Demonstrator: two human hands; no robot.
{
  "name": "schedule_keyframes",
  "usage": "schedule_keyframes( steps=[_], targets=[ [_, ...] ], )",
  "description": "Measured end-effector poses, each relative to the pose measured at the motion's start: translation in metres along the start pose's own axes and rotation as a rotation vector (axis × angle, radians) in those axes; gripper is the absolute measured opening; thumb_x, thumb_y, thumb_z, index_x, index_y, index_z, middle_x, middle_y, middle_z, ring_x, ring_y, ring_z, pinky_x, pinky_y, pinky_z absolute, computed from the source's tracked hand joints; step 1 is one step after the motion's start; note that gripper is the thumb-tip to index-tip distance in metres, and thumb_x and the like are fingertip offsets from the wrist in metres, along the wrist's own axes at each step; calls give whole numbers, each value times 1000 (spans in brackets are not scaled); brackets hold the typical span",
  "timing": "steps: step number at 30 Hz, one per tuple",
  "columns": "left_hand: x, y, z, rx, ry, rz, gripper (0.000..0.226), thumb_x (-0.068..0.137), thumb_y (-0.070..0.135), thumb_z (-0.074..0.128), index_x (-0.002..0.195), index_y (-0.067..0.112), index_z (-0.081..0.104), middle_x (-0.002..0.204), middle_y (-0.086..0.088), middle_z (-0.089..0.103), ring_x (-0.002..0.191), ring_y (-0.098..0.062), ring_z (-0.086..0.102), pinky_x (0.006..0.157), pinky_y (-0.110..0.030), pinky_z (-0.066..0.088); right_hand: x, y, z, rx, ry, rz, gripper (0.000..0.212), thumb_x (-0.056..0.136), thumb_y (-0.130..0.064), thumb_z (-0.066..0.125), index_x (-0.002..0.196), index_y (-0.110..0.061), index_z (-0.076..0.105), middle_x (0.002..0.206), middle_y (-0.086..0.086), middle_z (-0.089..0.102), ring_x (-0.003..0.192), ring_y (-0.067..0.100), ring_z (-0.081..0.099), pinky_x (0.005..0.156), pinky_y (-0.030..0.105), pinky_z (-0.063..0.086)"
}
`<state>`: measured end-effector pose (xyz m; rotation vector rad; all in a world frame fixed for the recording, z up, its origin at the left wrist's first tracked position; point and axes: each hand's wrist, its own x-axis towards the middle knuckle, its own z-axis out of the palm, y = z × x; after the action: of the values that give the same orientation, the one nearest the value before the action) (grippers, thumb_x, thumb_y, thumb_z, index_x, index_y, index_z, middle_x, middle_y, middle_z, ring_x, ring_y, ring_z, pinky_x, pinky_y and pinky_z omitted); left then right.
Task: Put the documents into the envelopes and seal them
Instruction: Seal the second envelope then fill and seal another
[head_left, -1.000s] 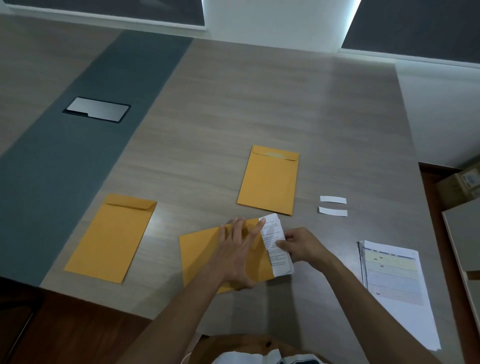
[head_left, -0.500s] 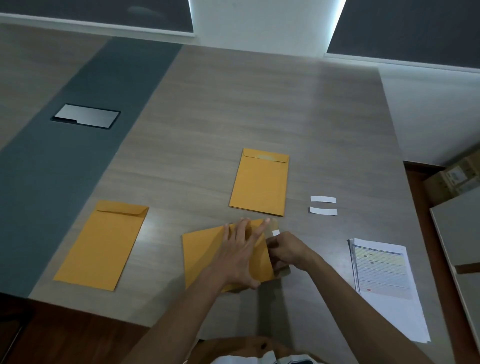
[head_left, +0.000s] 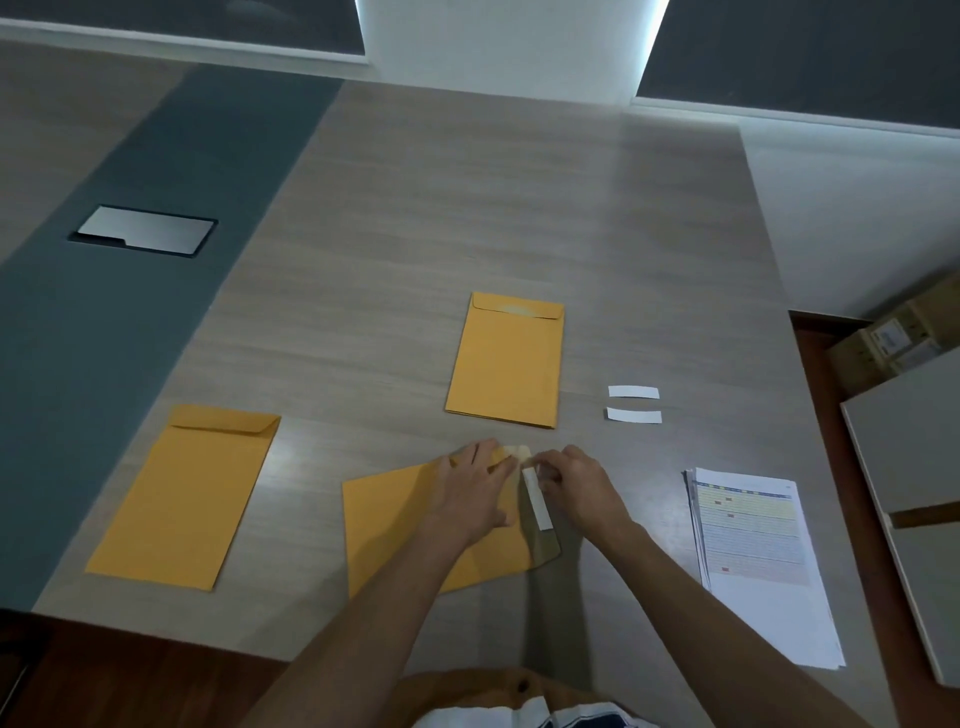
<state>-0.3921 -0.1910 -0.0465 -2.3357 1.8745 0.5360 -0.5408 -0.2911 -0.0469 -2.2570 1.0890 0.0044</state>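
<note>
The near envelope (head_left: 405, 525) is lying on the table (head_left: 467, 218) as the landmark. A second envelope (head_left: 184, 491) is lying left of it, a third (head_left: 506, 364) behind it, two strips (head_left: 634, 404) behind-right, and the document stack (head_left: 753, 551) right.

Big pale grey wood-grain table (head_left: 467, 208) w/ a dark slate-blue strip (head_left: 130, 291) down its left side, brushed-metal cable hatch (head_left: 145, 236) set in it. White wall (head_left: 509, 47) btwn two dark panels at top. Reddish-brown wood floor (head_left: 815, 374) at right; brown cardboard boxes (head_left: 893, 338) near the corner.
</note>
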Motion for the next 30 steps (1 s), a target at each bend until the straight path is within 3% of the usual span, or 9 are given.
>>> schedule_keyframes(
  steps=[12, 17, 22, 26, 30],
  targets=[
    [5, -1, 1, 17, 15, -4, 81, 77, 56, 69, 145, 34, 31, 149, -3, 26, 136, -24, 26, 98, -48, 35, 6, -1, 7, -34, 15, -51, 26, 88, -16, 66, 114, -14, 68, 100, 4, 61, 86, 18, 59, 79, 32, 53],
    [5, -1, 1, 9, 24, -1, 80, 77, 56, 69, 144, 34, 32, 148, -3, 26, 135, -24, 27, 97, -48, 35, 13, -2, 7, -28, 13, -28, 8, 86, -18, 69, 92, -14, 68, 92, 2, 57, 81, 15, 56, 74, 28, 50],
    [5, -1, 0, 6, 27, -3, 80, 77, 56, 69, 144, 33, 32, 148, -3, 26, 135, -24, 27, 97, -48, 36, 11, 0, 12, -18, 45, -28, 19, 86, -17, 69, 104, -13, 69, 92, 2, 58, 79, 14, 54, 73, 25, 47],
    [3, -1, -1, 0, 32, -1, 80, 77, 55, 69, 144, 33, 33, 147, -4, 27, 135, -24, 28, 97, -48, 36, 11, 3, 12, -25, 39, -27, 12, 85, -16, 70, 96, -12, 70, 92, 4, 61, 80, 15, 56, 75, 29, 51],
    [3, -1, -1, -6, 26, -1, 80, 77, 55, 69, 145, 33, 32, 147, -4, 27, 135, -25, 27, 97, -48, 36, 11, 2, 13, -5, 68, -26, 22, 85, -14, 70, 107, -10, 70, 94, 5, 62, 79, 11, 53, 72, 21, 43]
  ],
)
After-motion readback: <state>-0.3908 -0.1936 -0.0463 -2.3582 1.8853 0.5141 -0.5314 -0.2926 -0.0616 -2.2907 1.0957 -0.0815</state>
